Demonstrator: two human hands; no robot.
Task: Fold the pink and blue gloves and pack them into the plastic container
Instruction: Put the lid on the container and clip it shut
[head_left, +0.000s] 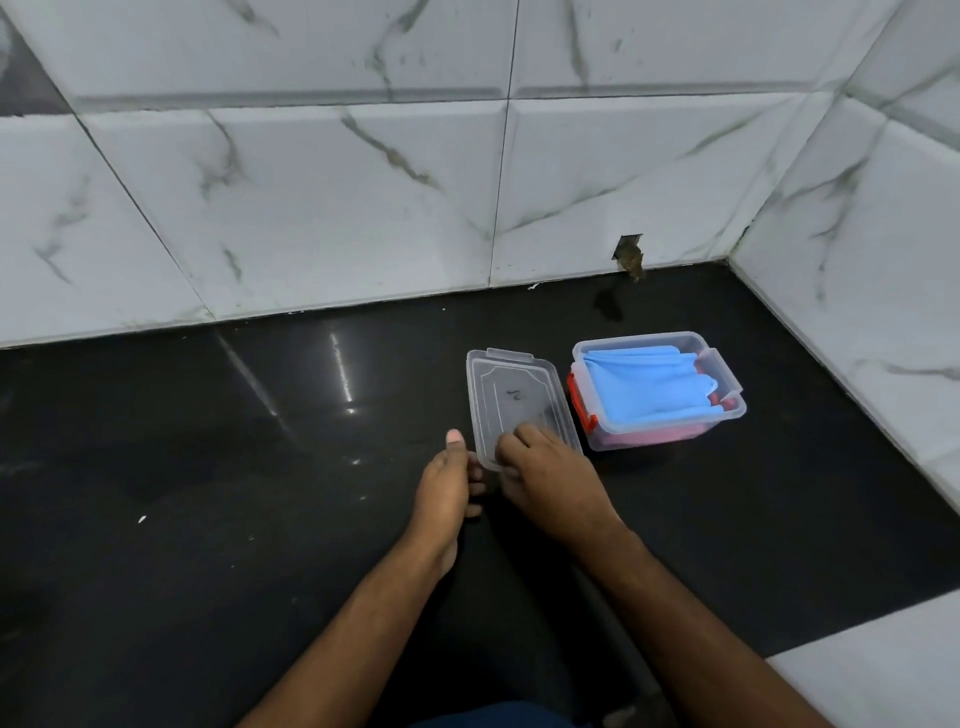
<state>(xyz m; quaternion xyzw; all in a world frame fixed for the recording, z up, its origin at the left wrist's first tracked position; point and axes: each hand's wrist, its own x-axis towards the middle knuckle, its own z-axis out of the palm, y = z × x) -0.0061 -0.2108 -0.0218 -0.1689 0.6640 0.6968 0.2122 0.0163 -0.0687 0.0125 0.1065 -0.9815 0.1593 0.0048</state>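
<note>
A clear plastic container with red side latches stands on the black counter at centre right. Folded blue gloves lie on top inside it, and pink gloves show through its wall underneath. The clear lid lies flat just left of the container. My right hand rests on the lid's near end with its fingers pressed on the lid. My left hand grips the lid's near left corner, thumb raised beside the edge.
The black glossy counter runs up to white marble-look wall tiles behind and on the right. A small hole in the tile sits behind the container. A white surface lies at bottom right.
</note>
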